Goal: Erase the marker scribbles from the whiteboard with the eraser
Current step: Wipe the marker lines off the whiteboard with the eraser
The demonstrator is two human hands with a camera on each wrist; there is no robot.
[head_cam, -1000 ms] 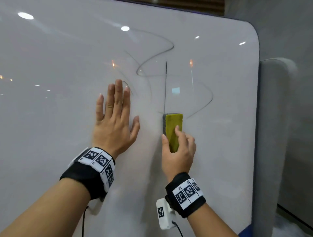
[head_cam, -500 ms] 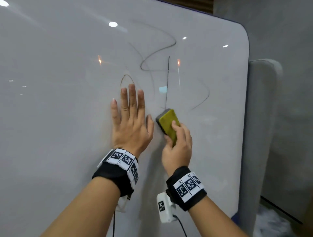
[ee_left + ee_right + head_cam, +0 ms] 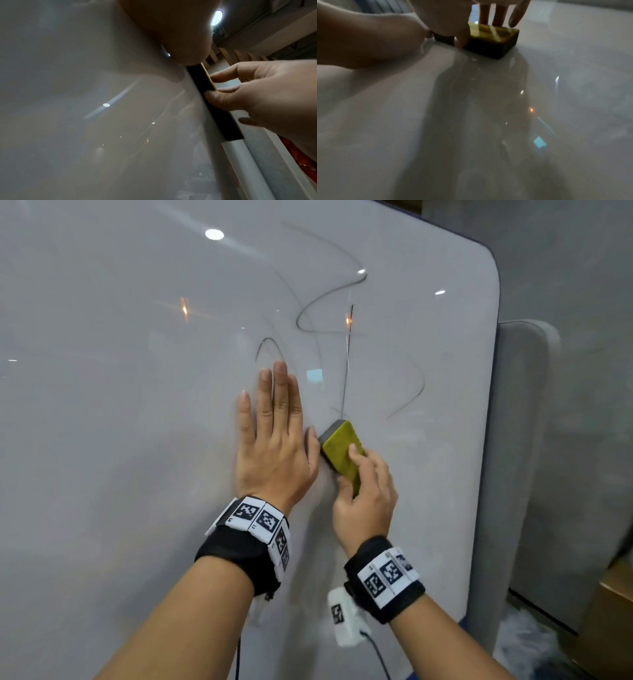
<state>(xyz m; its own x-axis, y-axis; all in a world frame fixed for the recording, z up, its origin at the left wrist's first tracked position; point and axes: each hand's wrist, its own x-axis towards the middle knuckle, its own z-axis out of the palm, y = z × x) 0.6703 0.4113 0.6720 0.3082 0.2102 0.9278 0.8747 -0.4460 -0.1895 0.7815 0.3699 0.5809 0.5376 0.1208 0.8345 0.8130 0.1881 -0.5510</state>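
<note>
A yellow-backed eraser (image 3: 339, 447) with a dark felt side lies tilted against the whiteboard (image 3: 137, 405). My right hand (image 3: 363, 491) grips it from below, thumb on one edge, fingers on the yellow back. The same eraser (image 3: 493, 39) shows in the right wrist view, and as a dark strip, the eraser (image 3: 212, 102), in the left wrist view. My left hand (image 3: 274, 440) lies flat on the board, fingers straight, its thumb touching the eraser's upper corner. Dark marker scribbles (image 3: 329, 302) loop above and to the right of both hands.
The whiteboard's rounded right edge (image 3: 493, 371) meets a grey padded panel (image 3: 520, 457). A brown cardboard box (image 3: 609, 621) sits at the lower right. Ceiling lights reflect on the glossy board.
The eraser has turned from upright to tilted left and slid left until it touches my left thumb. The camera view has shifted, so both hands sit further right in the picture.
</note>
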